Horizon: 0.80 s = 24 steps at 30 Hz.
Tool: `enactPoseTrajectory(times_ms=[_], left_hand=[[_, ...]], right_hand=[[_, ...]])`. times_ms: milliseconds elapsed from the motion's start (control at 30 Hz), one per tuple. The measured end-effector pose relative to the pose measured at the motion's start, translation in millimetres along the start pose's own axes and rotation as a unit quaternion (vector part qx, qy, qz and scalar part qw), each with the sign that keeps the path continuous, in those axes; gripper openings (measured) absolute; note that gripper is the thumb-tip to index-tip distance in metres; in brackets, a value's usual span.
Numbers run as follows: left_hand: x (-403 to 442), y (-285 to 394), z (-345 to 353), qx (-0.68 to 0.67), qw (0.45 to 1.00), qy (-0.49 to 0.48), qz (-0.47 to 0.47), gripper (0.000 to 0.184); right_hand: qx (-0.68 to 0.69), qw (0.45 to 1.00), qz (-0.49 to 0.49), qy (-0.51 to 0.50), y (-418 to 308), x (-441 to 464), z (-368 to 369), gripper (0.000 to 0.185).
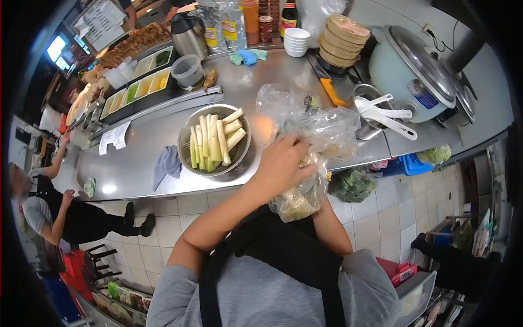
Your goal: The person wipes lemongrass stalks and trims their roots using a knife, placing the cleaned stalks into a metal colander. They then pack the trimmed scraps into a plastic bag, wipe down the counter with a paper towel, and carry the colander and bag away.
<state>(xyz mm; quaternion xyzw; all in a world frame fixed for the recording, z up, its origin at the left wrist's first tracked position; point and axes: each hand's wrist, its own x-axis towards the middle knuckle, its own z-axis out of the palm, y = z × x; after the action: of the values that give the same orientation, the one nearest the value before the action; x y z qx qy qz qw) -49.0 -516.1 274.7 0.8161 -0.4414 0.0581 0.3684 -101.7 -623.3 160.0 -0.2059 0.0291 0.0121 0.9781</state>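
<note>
My left hand (286,162) reaches over the counter's front edge, its fingers curled on a clear plastic bag (298,203). Pale, indistinct contents show in the lower part of this bag, which hangs in front of my apron. My right forearm (333,226) rises behind the bag, and the hand itself is hidden there. More crumpled clear plastic (332,128) lies on the steel just beyond my left hand. To the left of that hand, a round metal colander (185,122) holds several thick, pale green-white stalks (210,143), cut at the ends.
A yellow-handled knife (330,91) lies behind the plastic, beside a metal pot (368,131) with white ladles. A large rice cooker (406,76) stands at right. A blue-grey cloth (167,166) lies left of the colander. A co-worker (52,201) stands at far left.
</note>
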Motion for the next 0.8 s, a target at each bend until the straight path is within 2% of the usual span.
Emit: enactPoseTrajectory(times_ms=[33,100,133,200,233,267,300,333,400,433,467,500,533,567,600,633,700,733,800], left_hand=[[0.3,-0.3,-1.0,0.005,1.000,0.001,-0.005,0.036],[0.3,2.8,-2.9,0.079,0.991,-0.092,-0.050,0.036],[0.9,1.9,-2.7,0.082,0.991,-0.091,-0.057,0.036],[2.4,-3.5,-6.7,-0.014,0.995,-0.078,-0.060,0.030],[2.8,-3.8,-11.2,-0.006,0.995,-0.075,-0.070,0.030],[4.6,-2.3,-16.7,-0.154,0.974,-0.098,-0.136,0.026],[5.4,-1.6,-19.5,-0.301,0.926,-0.117,-0.196,0.021],[2.6,-5.2,-15.4,-0.340,0.930,-0.052,-0.125,0.018],[-8.9,-10.1,-13.6,-0.496,0.857,0.065,-0.128,0.025],[-18.3,-16.1,-15.3,-0.419,0.881,0.151,-0.159,0.023],[-23.5,-17.7,-29.9,-0.450,0.862,0.128,-0.198,0.022],[-34.2,-29.9,-31.8,-0.283,0.934,0.166,-0.141,0.020],[-56.0,-46.3,-32.6,-0.148,0.959,0.190,-0.146,0.020],[-87.6,-65.5,-38.5,-0.203,0.936,0.143,-0.249,0.021],[-114.8,-76.9,-43.3,-0.280,0.903,0.117,-0.303,0.018],[-135.3,-78.0,-37.7,-0.386,0.797,0.161,-0.436,0.016],[-192.3,-117.9,-33.6,-0.519,0.683,0.133,-0.496,0.021],[-189.5,-114.5,-33.8,-0.517,0.682,0.135,-0.498,0.021],[-182.1,-111.3,-33.9,-0.604,0.480,0.226,-0.595,0.028]], right_hand=[[0.015,1.000,0.001,0.000,3.8,3.1,-2.2,0.043],[0.044,0.999,0.007,0.003,10.3,6.3,-6.7,0.043],[0.054,0.998,0.011,0.003,12.5,6.6,-7.9,0.043],[0.070,0.997,0.017,0.002,14.6,5.6,-11.0,0.044],[0.075,0.997,0.018,0.003,14.8,4.1,-13.0,0.044],[0.082,0.996,0.023,-0.002,14.0,3.4,-13.3,0.044],[0.085,0.996,0.028,-0.006,13.9,2.9,-13.2,0.044],[0.088,0.996,0.031,-0.009,11.8,-0.3,-13.3,0.045],[0.100,0.994,0.046,-0.014,11.8,-7.8,-16.3,0.045],[0.120,0.991,0.051,-0.016,11.1,-10.9,-19.1,0.045],[0.149,0.987,0.050,-0.022,9.8,-13.3,-24.1,0.045],[0.176,0.983,0.042,-0.027,8.4,-16.8,-29.0,0.046],[0.199,0.979,0.034,-0.035,6.3,-20.7,-32.3,0.046],[0.206,0.978,0.019,-0.036,2.5,-23.6,-37.6,0.046],[0.203,0.979,-0.010,-0.025,-6.4,-33.6,-37.4,0.046],[0.204,0.979,-0.016,-0.005,-12.3,-38.1,-29.4,0.048],[0.204,0.979,-0.020,0.015,-15.4,-42.0,-22.4,0.050],[0.200,0.979,-0.033,0.021,-16.2,-52.3,-27.5,0.050],[0.172,0.983,-0.060,0.036,-18.0,-72.4,-36.9,0.049]])
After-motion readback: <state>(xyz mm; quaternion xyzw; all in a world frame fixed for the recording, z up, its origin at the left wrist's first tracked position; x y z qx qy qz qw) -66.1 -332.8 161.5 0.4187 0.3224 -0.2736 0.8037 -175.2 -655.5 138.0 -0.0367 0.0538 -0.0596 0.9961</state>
